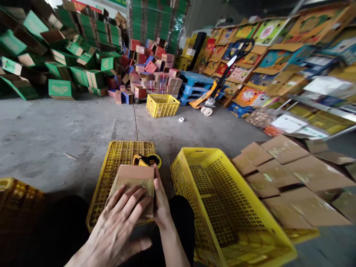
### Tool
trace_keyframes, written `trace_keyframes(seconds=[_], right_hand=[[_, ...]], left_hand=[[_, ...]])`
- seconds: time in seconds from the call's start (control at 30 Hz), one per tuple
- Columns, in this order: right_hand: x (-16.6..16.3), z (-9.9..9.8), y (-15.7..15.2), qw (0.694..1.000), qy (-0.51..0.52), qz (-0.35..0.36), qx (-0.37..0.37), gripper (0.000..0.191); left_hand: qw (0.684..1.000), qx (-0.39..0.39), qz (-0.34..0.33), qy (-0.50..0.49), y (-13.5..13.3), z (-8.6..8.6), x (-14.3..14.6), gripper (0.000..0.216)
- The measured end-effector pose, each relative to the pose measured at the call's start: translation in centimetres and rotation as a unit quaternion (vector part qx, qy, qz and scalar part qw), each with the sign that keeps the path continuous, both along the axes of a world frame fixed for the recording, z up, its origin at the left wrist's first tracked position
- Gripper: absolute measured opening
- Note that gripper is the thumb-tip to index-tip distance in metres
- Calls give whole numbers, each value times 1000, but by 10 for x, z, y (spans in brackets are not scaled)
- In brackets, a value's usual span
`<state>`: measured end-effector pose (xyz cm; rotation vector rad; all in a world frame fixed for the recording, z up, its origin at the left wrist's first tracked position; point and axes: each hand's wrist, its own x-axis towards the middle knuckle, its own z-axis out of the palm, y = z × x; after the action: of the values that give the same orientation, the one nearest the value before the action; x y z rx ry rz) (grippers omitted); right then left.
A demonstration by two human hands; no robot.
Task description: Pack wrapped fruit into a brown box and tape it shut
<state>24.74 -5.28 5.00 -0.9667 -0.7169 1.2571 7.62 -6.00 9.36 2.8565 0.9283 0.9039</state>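
Note:
A small brown cardboard box (136,171) stands over the near part of an upturned yellow plastic crate (118,150), with tape across its upper face. My left hand (119,215) lies flat on that taped face, fingers stretched and thumb apart. Along the right side of the box my right hand (161,200) holds it, fingertips at the far right corner; part of its grip is hidden. Just beyond the box a tape dispenser (146,160), orange and black with a yellow roll, rests on the crate.
A deep yellow crate (204,152) stands open at my right, beside stacked brown cartons (289,174). Another yellow crate (20,185) is at left. Ahead are a yellow basket (163,105), a tape roll (181,119), a pallet jack (208,98) and heaped green boxes (59,89).

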Motion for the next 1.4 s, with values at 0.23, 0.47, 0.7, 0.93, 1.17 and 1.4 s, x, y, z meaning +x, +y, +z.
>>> trace_keyframes(seconds=[0.23,0.47,0.7,0.93,1.17,1.4], right_hand=[[0,2,-27,1000,-1,23,8,65],[-6,-4,-57,988,-153,26,8,54],[0,-7,-56,902,-423,-56,61,49],[15,4,-44,751,-617,-126,197,50],[19,15,-39,656,-685,-153,279,51],[-1,40,-32,582,-750,-86,302,45]], left_hand=[[1000,-14,8,0,-2,-1,3,83],[1000,8,-4,-4,4,4,3,72],[1000,21,-5,1,8,10,0,64],[999,7,-27,-37,7,-2,-16,40],[991,-63,28,-117,2,-15,-57,38],[986,-69,42,-148,-2,-25,-44,42]])
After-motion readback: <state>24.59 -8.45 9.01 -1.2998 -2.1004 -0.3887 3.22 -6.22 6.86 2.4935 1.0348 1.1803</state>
